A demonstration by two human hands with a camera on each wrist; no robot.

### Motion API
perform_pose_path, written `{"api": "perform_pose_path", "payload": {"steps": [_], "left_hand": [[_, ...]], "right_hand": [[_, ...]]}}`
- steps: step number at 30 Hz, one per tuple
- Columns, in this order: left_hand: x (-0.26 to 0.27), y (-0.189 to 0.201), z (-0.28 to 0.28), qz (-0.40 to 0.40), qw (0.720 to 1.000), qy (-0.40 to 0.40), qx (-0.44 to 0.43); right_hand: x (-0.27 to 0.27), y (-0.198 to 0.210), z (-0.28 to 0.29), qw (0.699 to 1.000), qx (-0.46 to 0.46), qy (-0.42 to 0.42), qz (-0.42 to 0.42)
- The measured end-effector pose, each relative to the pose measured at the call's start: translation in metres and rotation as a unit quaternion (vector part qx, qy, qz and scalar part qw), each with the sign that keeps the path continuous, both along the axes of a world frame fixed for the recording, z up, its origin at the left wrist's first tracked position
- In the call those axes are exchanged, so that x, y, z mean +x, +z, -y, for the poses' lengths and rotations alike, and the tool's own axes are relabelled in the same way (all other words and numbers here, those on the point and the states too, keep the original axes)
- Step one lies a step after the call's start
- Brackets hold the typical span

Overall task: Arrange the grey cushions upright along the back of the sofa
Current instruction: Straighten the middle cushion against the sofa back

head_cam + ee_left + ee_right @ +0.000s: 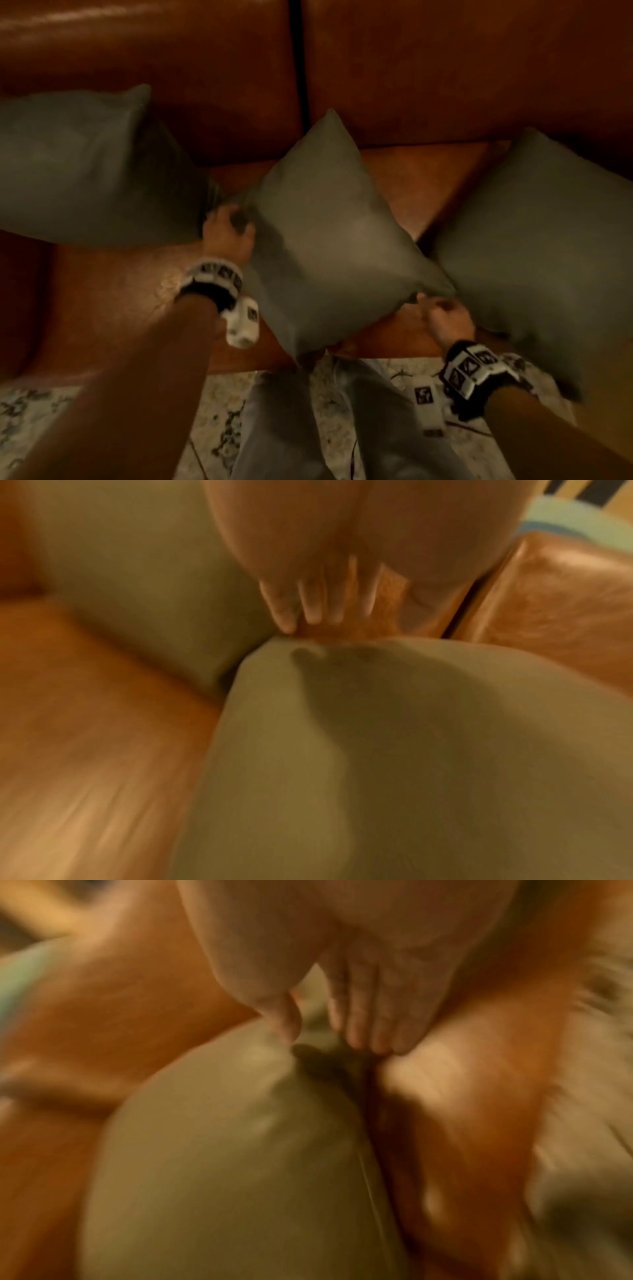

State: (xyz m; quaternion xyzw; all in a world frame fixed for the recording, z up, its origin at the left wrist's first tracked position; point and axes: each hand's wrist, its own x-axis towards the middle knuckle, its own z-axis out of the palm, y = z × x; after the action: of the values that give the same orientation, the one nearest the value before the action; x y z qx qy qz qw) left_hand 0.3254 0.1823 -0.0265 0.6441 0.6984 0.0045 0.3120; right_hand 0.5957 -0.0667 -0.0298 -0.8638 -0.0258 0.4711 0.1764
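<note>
On the brown leather sofa (428, 178), the soft square grey middle cushion (335, 233) sits tipped like a diamond. The left hand (227, 233) pinches its left corner. The right hand (445, 317) pinches its right corner. A grey left cushion (82, 164) leans on the smooth sofa back. A grey right cushion (534, 250) hangs over the seat's front edge. Bare seat shows between them.

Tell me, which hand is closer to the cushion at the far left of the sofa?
Left. The left hand sits right beside the left cushion at the middle cushion's corner; the right hand is across at its opposite corner.
</note>
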Motion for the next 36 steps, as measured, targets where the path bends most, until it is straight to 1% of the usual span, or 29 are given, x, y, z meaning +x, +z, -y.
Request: {"api": "perform_pose_path", "payload": {"steps": [1, 3, 4, 5, 7, 8, 10, 11, 12, 13, 15, 16, 17, 18, 19, 20, 21, 22, 23, 24, 25, 26, 27, 28, 30, 31, 33, 34, 36], "left_hand": [[0.005, -0.004, -0.022, 0.019, 0.999, 0.003, -0.027], [0.014, -0.014, -0.051, 0.047, 0.992, 0.012, -0.115], [0.018, -0.018, -0.057, 0.049, 0.986, 0.013, -0.156], [0.021, -0.019, -0.058, 0.040, 0.982, 0.006, -0.184], [0.024, -0.012, -0.050, 0.021, 0.981, -0.004, -0.191], [0.022, -0.004, -0.042, 0.026, 0.983, 0.003, -0.183], [0.013, 0.007, -0.018, 0.054, 0.981, 0.030, -0.185], [0.006, 0.008, -0.001, 0.081, 0.976, 0.040, -0.197], [0.001, 0.010, 0.021, 0.112, 0.967, 0.061, -0.219], [-0.005, 0.011, 0.045, 0.131, 0.957, 0.089, -0.243], [-0.014, 0.013, 0.085, 0.108, 0.936, 0.111, -0.315], [-0.019, 0.010, 0.099, 0.082, 0.933, 0.111, -0.332], [-0.024, 0.003, 0.105, 0.052, 0.940, 0.122, -0.315], [-0.028, 0.000, 0.108, 0.022, 0.950, 0.148, -0.275], [-0.033, -0.008, 0.103, 0.018, 0.954, 0.184, -0.237], [-0.034, -0.011, 0.095, 0.054, 0.948, 0.219, -0.223], [-0.032, -0.017, 0.083, 0.114, 0.934, 0.243, -0.234], [-0.034, -0.037, 0.068, 0.168, 0.919, 0.246, -0.260], [-0.046, -0.084, 0.053, 0.194, 0.918, 0.232, -0.258], [-0.052, -0.108, 0.037, 0.213, 0.921, 0.217, -0.243], [-0.054, -0.119, 0.019, 0.224, 0.925, 0.215, -0.217], [-0.049, -0.119, 0.004, 0.242, 0.919, 0.222, -0.219], [-0.035, -0.094, -0.003, 0.258, 0.911, 0.240, -0.215], [-0.021, -0.054, -0.008, 0.283, 0.902, 0.258, -0.197], [0.006, 0.023, -0.016, 0.333, 0.891, 0.289, -0.109], [0.008, 0.040, -0.020, 0.369, 0.876, 0.302, -0.071], [0.009, 0.060, -0.032, 0.430, 0.849, 0.307, -0.006], [0.010, 0.068, -0.039, 0.441, 0.844, 0.304, 0.023], [0.011, 0.073, -0.056, 0.440, 0.846, 0.297, 0.052]], "right_hand": [[-0.007, -0.012, 0.011, 0.997, 0.003, -0.052, -0.055], [-0.025, -0.019, 0.010, 0.974, 0.015, -0.160, -0.158], [-0.031, -0.015, 0.002, 0.959, 0.044, -0.191, -0.204], [-0.033, -0.014, -0.007, 0.948, 0.079, -0.210, -0.227], [-0.032, 0.001, -0.027, 0.936, 0.136, -0.242, -0.216], [-0.029, 0.007, -0.033, 0.938, 0.162, -0.245, -0.182], [-0.016, 0.019, -0.037, 0.957, 0.173, -0.222, -0.069], [-0.007, 0.023, -0.035, 0.970, 0.151, -0.189, -0.004], [0.002, 0.027, -0.033, 0.980, 0.122, -0.151, 0.042], [0.009, 0.032, -0.033, 0.987, 0.096, -0.113, 0.066], [0.020, 0.032, -0.036, 0.996, 0.050, -0.028, 0.067], [0.023, 0.030, -0.039, 0.998, 0.030, 0.013, 0.057], [0.026, 0.028, -0.042, 0.998, 0.014, 0.042, 0.053], [0.029, 0.025, -0.046, 0.997, 0.007, 0.055, 0.053], [0.031, 0.024, -0.051, 0.997, 0.012, 0.048, 0.052], [0.033, 0.022, -0.056, 0.998, 0.026, 0.026, 0.049], [0.034, 0.019, -0.062, 0.998, 0.043, 0.004, 0.049], [0.036, 0.015, -0.069, 0.997, 0.057, -0.011, 0.048], [0.037, 0.011, -0.077, 0.996, 0.070, -0.018, 0.048], [0.037, 0.010, -0.085, 0.995, 0.087, -0.016, 0.050], [0.035, 0.016, -0.097, 0.993, 0.106, -0.009, 0.051], [0.034, 0.027, -0.110, 0.991, 0.123, -0.005, 0.055], [0.033, 0.038, -0.122, 0.988, 0.144, -0.005, 0.059], [0.035, 0.050, -0.134, 0.983, 0.170, -0.010, 0.064], [0.042, 0.071, -0.157, 0.969, 0.234, -0.020, 0.074], [0.045, 0.081, -0.167, 0.959, 0.272, -0.028, 0.073], [0.046, 0.097, -0.185, 0.939, 0.334, -0.039, 0.074], [0.045, 0.102, -0.192, 0.934, 0.348, -0.030, 0.080], [0.041, 0.101, -0.205, 0.934, 0.345, 0.009, 0.092]]}}
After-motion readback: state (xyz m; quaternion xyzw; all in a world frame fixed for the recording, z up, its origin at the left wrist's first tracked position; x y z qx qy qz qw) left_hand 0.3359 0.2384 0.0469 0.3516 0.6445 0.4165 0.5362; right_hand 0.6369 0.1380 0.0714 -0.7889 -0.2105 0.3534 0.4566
